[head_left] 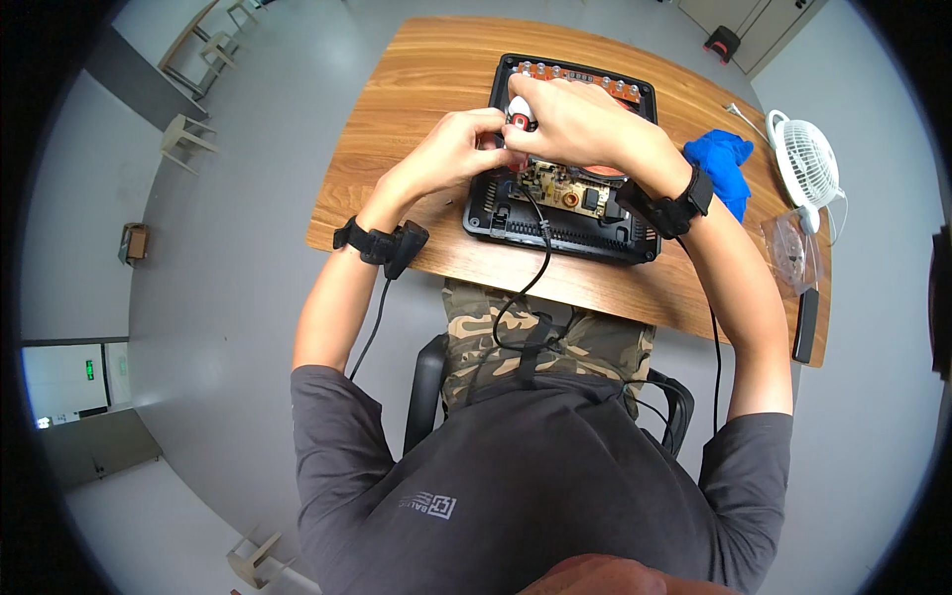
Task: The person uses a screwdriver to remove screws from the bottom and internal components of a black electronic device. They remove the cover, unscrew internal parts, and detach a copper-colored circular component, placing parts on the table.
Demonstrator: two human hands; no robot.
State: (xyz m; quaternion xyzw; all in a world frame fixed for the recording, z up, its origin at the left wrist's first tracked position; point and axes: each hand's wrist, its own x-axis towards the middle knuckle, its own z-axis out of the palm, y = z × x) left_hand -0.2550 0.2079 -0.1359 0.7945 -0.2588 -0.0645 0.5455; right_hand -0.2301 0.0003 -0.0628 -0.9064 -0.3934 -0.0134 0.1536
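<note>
On the table lies an opened black appliance housing, with a tan circuit board and a red strip board inside. It looks like an induction cooker. Over its left side my right hand is closed round a small white-and-red handled tool, whose working end is hidden. Close against it, my left hand has its fingers pinched together; what they hold is hidden. A black cord runs out of the housing's near side and down toward my lap.
The wooden table also bears a crumpled blue cloth, a white fan, a clear plastic bag and a black bar-shaped object along the right edge. Wrist straps with thin cables trail from both my arms.
</note>
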